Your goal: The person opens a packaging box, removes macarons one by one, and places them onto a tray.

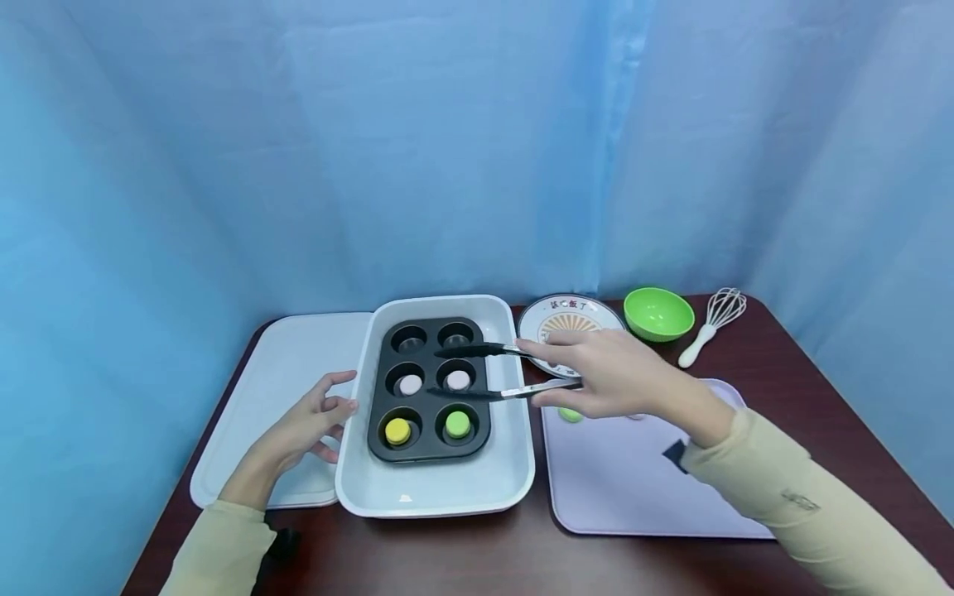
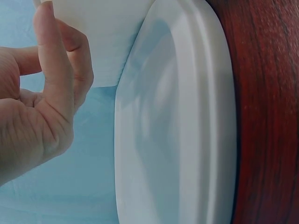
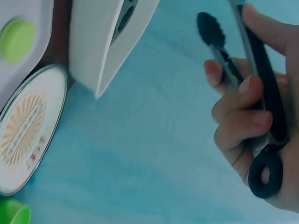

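Observation:
My right hand point(image 1: 607, 372) grips a pair of black-tipped kitchen tongs point(image 3: 268, 88), their arms spread apart above the dark muffin tin point(image 1: 430, 443). A pale pink macaron point(image 1: 458, 380) in the middle right cup appears between the tong tips. Another pink macaron point(image 1: 410, 385) sits in the middle left cup. Below these are a yellow macaron point(image 1: 397, 431) and a green macaron point(image 1: 458, 425); the two far cups hold nothing. The tin lies inside a deep white tray point(image 1: 432, 499). With bent, relaxed fingers, my left hand point(image 1: 309, 422) has its fingertips right at the tray's left rim.
On the right, a lilac tray point(image 1: 633, 488) carries a green macaron point(image 3: 17, 40), partly under the right hand. Behind are a patterned plate point(image 1: 535, 323), a green bowl point(image 1: 659, 315) and a whisk point(image 1: 711, 327). A flat white tray point(image 1: 261, 414) lies on the left.

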A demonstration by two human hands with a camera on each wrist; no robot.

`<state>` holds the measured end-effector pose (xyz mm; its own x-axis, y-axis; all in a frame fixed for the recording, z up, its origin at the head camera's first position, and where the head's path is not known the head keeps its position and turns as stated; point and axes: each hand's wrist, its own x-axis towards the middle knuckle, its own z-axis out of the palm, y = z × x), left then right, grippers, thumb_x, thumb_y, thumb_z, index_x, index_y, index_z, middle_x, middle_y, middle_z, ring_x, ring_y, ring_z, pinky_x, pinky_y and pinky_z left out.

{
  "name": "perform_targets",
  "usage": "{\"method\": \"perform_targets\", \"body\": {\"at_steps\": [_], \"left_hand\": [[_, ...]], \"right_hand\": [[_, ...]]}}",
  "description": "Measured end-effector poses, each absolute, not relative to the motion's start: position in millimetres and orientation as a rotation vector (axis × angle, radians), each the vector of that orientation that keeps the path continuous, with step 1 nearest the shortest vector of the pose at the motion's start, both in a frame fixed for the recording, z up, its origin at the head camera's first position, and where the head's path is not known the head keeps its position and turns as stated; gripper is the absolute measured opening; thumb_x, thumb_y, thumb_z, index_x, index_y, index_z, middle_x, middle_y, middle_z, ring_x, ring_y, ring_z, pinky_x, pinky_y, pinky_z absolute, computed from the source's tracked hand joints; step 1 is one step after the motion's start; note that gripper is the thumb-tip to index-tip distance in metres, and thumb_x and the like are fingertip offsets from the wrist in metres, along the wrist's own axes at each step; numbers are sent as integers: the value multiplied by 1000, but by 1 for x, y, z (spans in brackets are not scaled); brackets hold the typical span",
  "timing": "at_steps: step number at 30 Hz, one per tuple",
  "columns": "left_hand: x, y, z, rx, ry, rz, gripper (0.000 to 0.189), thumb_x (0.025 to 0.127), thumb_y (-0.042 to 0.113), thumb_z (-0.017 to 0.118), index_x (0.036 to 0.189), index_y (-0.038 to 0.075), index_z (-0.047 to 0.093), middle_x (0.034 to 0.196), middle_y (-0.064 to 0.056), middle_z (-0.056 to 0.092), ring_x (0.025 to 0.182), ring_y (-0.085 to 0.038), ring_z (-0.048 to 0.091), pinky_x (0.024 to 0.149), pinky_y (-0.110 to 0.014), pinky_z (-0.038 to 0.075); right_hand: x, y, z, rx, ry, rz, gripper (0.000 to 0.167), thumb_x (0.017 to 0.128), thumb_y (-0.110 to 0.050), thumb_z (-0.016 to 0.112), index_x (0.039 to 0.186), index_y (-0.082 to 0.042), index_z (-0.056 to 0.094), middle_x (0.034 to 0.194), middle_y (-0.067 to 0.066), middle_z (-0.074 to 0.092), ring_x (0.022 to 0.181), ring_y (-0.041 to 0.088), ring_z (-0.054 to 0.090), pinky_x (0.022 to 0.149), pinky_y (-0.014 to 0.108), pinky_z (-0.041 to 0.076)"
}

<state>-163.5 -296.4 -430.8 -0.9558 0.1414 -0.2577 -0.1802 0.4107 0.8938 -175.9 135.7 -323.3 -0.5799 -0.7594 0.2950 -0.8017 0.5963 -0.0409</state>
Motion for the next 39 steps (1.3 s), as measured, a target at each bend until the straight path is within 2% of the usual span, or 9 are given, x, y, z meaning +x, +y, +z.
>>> {"method": "perform_targets", "body": {"at_steps": [3,6,10,12,19,27,34,37,39], "left_hand": [[-164,-297,-431,-43,2383,1553,65,103,26,61,157,21,27,115,-19,63,77,-28,70,58,-45,61],[-166,-295,-431,-36,2381,1551,65,103,26,61,158,21,27,116,-19,63,78,-28,70,58,-45,61],[-166,-294,-428,-36,2380,1542,65,102,27,62,158,21,27,117,-20,63,77,-28,70,59,-45,62],[-165,-296,-427,-39,2379,1539,65,102,27,62,158,21,27,116,-20,63,77,-28,70,59,-45,62],[-164,-301,-425,-6,2366,1544,66,103,27,61,158,18,25,113,-20,64,76,-30,70,58,-47,62],[-164,-300,-428,-6,2374,1546,67,103,29,62,158,18,25,113,-19,65,76,-29,70,58,-47,61],[-162,-300,-426,-9,2364,1547,68,103,28,62,158,18,24,113,-19,64,76,-29,70,58,-46,62],[-161,-300,-424,-15,2360,1546,68,103,28,62,158,18,24,113,-19,64,76,-28,70,58,-46,62],[-161,-301,-424,-19,2360,1546,68,103,29,62,158,18,25,113,-19,64,76,-28,70,59,-46,62]], "right_hand": [[-185,113,-324,1288,-2610,171,66,88,-58,71,141,-19,63,92,-5,59,62,9,45,51,27,41],[-194,96,-325,1276,-2685,112,66,89,-58,71,142,-19,61,103,1,66,51,9,42,45,26,37],[-205,77,-327,1262,-2788,27,67,91,-58,68,146,-20,58,115,6,67,48,11,45,42,27,37],[-210,67,-329,1274,-2810,-15,68,92,-59,67,147,-20,56,113,6,66,49,12,46,43,28,39],[-222,35,-339,1317,-2830,-108,66,91,-59,67,144,-20,59,120,5,69,58,13,53,50,31,46],[-227,16,-335,1281,-2821,-264,65,90,-62,67,140,-21,63,109,0,71,73,16,61,55,31,50],[-225,-1,-330,1248,-2893,-387,60,92,-59,67,140,-21,64,117,0,71,90,18,66,65,32,54],[-223,-9,-329,1206,-2916,-452,54,93,-58,66,133,-22,68,111,-1,72,84,17,66,60,30,51],[-222,-14,-328,1177,-2932,-473,46,92,-57,67,121,-22,72,98,-3,71,74,15,62,55,29,46]]}}
